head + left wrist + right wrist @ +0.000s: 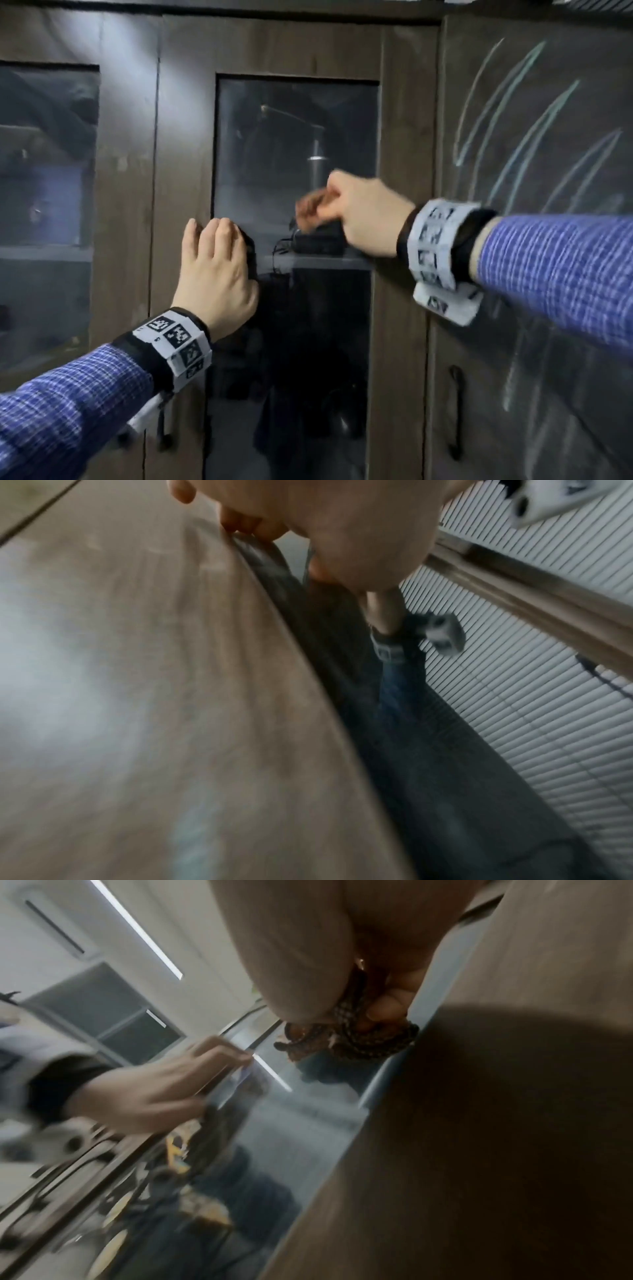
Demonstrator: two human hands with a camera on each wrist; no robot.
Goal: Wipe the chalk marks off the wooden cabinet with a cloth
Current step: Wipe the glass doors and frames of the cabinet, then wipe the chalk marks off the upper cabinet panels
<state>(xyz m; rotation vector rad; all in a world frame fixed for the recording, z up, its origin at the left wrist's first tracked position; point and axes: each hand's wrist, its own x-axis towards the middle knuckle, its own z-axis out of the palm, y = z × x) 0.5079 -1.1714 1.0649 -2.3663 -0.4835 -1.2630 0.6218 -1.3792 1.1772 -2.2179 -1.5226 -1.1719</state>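
The right hand (368, 214) has its fingers curled tight around a bunched brown patterned cloth (346, 1039), held in front of the glass pane (294, 164) of the middle door of the wooden cabinet (185, 137). The chalk marks (513, 113) sit well to the right, on the dark side panel (pale curved lines). The left hand (214, 270) lies against the door frame by the glass edge, fingers nearly straight and close together. A black handle (455, 411) hangs lower down.
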